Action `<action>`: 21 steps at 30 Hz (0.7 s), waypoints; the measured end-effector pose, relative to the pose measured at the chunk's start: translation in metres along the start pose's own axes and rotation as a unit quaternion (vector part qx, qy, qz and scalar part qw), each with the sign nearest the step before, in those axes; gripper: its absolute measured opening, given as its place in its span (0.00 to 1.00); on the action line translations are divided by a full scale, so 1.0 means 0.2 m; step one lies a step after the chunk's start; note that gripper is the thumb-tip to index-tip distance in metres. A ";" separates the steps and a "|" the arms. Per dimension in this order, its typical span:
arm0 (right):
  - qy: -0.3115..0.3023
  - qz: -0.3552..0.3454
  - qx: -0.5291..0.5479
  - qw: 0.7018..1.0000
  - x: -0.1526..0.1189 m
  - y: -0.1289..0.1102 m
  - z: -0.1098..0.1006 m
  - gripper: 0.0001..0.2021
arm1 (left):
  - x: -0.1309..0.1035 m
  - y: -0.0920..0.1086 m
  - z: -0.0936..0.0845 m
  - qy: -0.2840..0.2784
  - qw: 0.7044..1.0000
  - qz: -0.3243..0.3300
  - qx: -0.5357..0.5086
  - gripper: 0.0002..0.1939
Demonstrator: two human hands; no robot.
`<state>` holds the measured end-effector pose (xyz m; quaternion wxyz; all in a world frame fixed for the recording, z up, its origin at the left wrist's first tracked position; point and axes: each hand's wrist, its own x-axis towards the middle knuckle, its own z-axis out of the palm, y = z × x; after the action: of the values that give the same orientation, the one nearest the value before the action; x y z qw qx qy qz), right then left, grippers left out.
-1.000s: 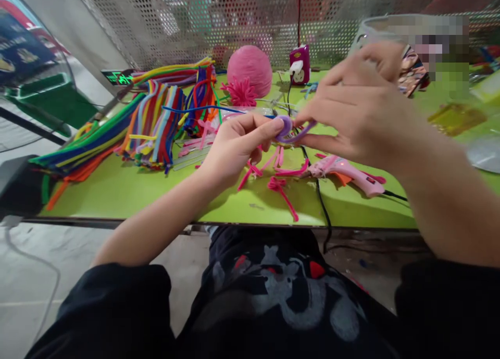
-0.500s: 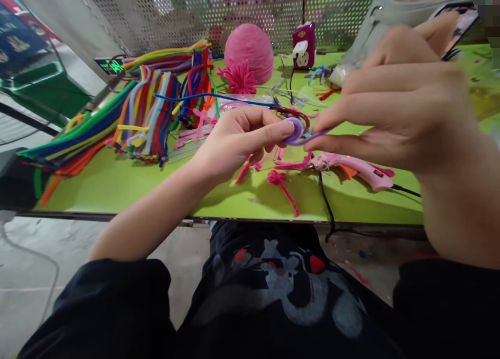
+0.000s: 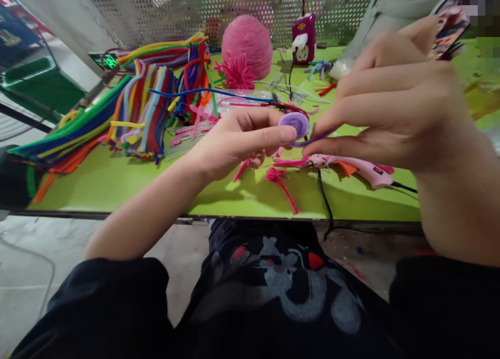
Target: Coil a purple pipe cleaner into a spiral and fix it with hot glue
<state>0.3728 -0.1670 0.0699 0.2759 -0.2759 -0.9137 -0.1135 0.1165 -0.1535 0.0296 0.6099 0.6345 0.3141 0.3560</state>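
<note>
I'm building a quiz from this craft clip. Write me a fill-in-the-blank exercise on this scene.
1. The left hand pinches a coiled pipe cleaner coloured ____.
2. The right hand holds the coil's loose ____.
3. The glue gun lying on the green table is ____.
4. The big ball near the mesh is ____.

Missing words: purple; end; pink; pink

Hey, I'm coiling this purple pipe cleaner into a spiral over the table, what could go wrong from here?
1. The left hand pinches the purple coil only at its edge while the right hand pulls the tail; a slip would likely let it unwind.
2. The glue gun lies right under the hands with its cord running off the table edge; if it is hot, a lowered hand could get burned.
</note>
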 end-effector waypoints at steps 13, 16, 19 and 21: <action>0.018 0.048 -0.024 0.998 -0.02 -0.02 0.03 0.20 | 0.00 -0.05 0.07 0.084 0.993 0.072 0.029 0.23; 0.009 0.041 -0.035 0.999 -0.03 -0.02 0.02 0.18 | 0.00 -0.05 0.04 0.080 0.992 0.080 0.059 0.22; -0.017 0.066 -0.046 0.997 -0.03 -0.02 0.02 0.19 | -0.01 -0.04 0.03 0.085 0.990 0.081 0.078 0.21; -0.002 0.043 -0.051 0.998 -0.04 -0.02 0.02 0.17 | -0.01 -0.03 0.02 0.085 0.989 0.076 0.092 0.21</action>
<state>0.3746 -0.1731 0.0625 0.2647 -0.3286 -0.8946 -0.1472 0.1186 -0.1577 0.0234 0.4911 0.6772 0.3474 0.4237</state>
